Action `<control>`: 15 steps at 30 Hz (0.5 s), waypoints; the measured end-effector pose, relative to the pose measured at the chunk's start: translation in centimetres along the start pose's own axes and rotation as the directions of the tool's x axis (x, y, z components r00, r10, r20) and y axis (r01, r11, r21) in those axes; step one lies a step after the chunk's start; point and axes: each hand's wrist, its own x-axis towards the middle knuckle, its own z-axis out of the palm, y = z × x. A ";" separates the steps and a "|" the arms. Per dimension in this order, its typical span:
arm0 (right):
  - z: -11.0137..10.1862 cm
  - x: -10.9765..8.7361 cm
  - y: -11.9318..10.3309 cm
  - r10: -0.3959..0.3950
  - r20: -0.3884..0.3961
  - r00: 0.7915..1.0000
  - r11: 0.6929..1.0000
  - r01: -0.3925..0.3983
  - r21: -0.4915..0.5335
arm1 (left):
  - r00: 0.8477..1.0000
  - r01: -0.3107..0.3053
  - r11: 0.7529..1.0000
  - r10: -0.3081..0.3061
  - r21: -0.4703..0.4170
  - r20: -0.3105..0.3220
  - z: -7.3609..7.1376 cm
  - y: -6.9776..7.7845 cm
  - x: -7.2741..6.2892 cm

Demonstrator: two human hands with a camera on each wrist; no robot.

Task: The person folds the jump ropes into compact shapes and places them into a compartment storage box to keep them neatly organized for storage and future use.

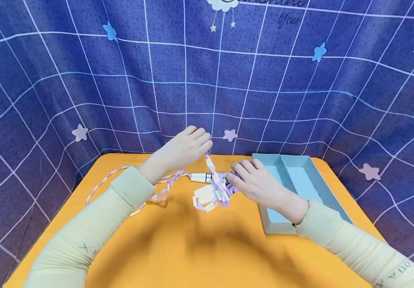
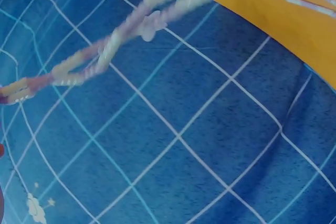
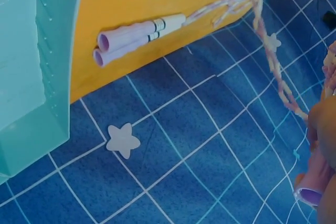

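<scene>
Bare left hand (image 1: 183, 148), raised over the back of the table, pinches a doubled strand of a purple-and-white beaded jump rope (image 1: 211, 165). In the left wrist view this strand (image 2: 84, 62) runs slantwise, blurred; only a sliver of the hand shows there. Lower and to the right, the right hand (image 1: 259, 184) grips a purple jump rope handle (image 3: 315, 177), its hollow end showing. A bundle of beads hangs between the hands. Two more purple-and-white handles (image 3: 131, 38) lie side by side on the table, joined to another beaded rope (image 1: 100, 182) looped toward the left.
A light blue tray (image 1: 282, 229) with a divider stands at the table's right, partly beneath the right forearm. The table has an orange cover (image 1: 149, 256). Behind and at both sides hangs a blue gridded curtain (image 1: 199, 100) with stars.
</scene>
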 end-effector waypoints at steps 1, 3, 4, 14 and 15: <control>0.0 0.0 0.0 -0.014 -0.001 1.000 1.000 0.014 0.008 | 1.000 0.003 1.000 -0.003 -0.001 -0.007 0.2 -0.2 -0.1; 0.0 -0.1 0.0 -0.047 -0.013 0.999 0.998 0.047 0.033 | 1.000 0.014 1.000 -0.014 -0.002 -0.012 0.7 -0.5 -0.4; 0.1 -0.1 0.0 -0.068 -0.028 0.997 0.997 0.069 0.047 | 1.000 0.023 1.000 -0.023 -0.007 -0.010 0.9 -0.7 -0.6; 0.3 -0.6 -0.5 -0.136 -0.132 0.982 0.972 0.158 0.175 | 0.995 0.098 0.994 -0.097 -0.056 0.023 2.9 -1.9 -2.7; 0.2 -0.6 -0.4 -0.140 -0.132 0.981 0.970 0.163 0.183 | 0.994 0.107 0.993 -0.105 -0.054 0.027 3.1 -1.9 -2.9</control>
